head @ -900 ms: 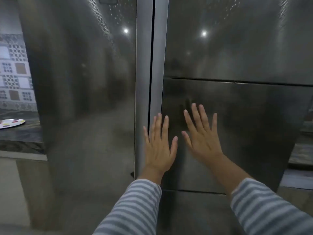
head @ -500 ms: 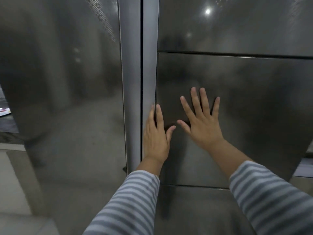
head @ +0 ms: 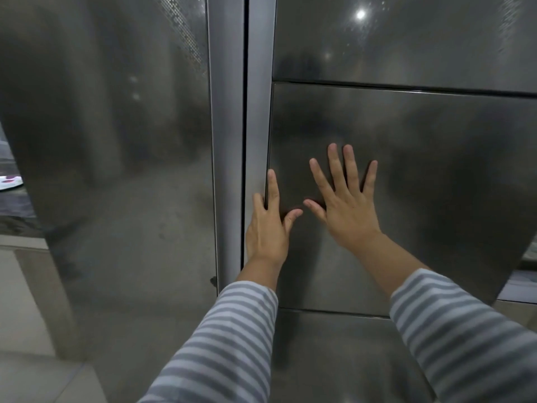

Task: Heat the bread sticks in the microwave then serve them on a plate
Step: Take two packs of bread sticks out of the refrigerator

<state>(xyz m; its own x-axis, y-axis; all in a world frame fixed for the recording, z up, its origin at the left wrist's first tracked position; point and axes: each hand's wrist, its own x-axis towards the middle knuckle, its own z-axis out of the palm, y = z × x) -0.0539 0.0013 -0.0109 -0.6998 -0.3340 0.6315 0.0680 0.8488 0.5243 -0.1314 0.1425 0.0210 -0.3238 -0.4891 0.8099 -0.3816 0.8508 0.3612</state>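
No bread sticks and no microwave are in view. A tall steel fridge fills the view, with a square door panel point(head: 436, 184) set into its right door. My left hand point(head: 268, 225) is at the panel's left edge: the index finger lies along the edge, the thumb rests on the front, and the other fingers are tucked into the gap behind it. Flat on the panel, to the right of the left hand, is my right hand point(head: 347, 205) with its fingers spread. A white plate point(head: 10, 181) with coloured spots peeks out at the far left.
The fridge's left door point(head: 116, 170) and the central vertical handle strips point(head: 229, 126) stand close in front of me. A dark stone counter point(head: 14, 213) carries the plate at the left. Part of another counter point(head: 523, 283) shows at the right edge.
My left hand slid left from flat on the panel to its edge, and its fingers curled into the gap. The right hand stayed flat. The view moved closer and shifted right.
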